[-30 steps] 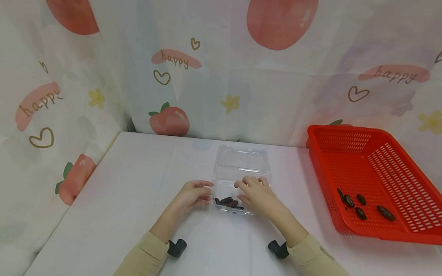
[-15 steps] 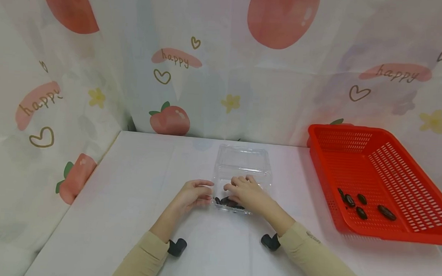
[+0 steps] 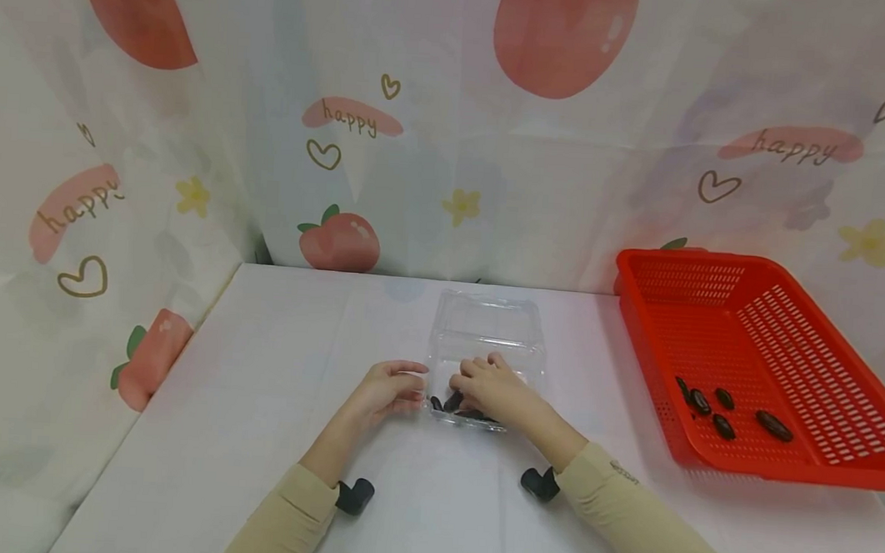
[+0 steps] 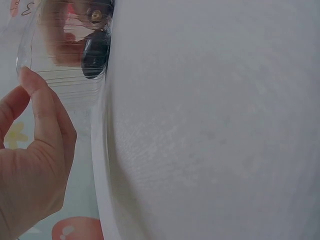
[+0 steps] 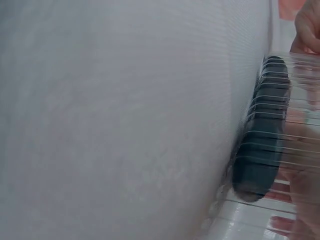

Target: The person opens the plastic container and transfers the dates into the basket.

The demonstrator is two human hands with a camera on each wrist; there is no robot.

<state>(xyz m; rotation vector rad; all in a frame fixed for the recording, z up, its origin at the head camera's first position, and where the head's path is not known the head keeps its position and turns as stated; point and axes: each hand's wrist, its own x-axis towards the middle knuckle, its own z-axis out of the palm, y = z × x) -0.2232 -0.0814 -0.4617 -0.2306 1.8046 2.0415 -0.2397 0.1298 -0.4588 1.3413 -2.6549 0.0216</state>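
A clear plastic clamshell box (image 3: 489, 316) lies open in the middle of the table, lid folded back toward the wall. Several dark, glossy oval pieces (image 3: 453, 401) lie along its near side; their kind is unclear. My left hand (image 3: 385, 393) is at the box's left side, and in the left wrist view its fingertips (image 4: 31, 77) touch the clear edge. My right hand (image 3: 498, 390) reaches down into the box, fingers bent over the dark pieces. One piece stands tilted by its fingers; whether they pinch it is hidden. Through the ribbed wall, a long dark piece (image 5: 262, 130) shows in the right wrist view.
A red perforated basket (image 3: 785, 328) stands at the right of the table, with several similar dark pieces (image 3: 773, 426) on its floor. Patterned cloth hangs behind and to the left. A black wrist device (image 3: 356, 496) sits below each hand.
My right hand has moved left and down over the dark pieces, and one of them now stands more tilted. The left hand has stayed in place.
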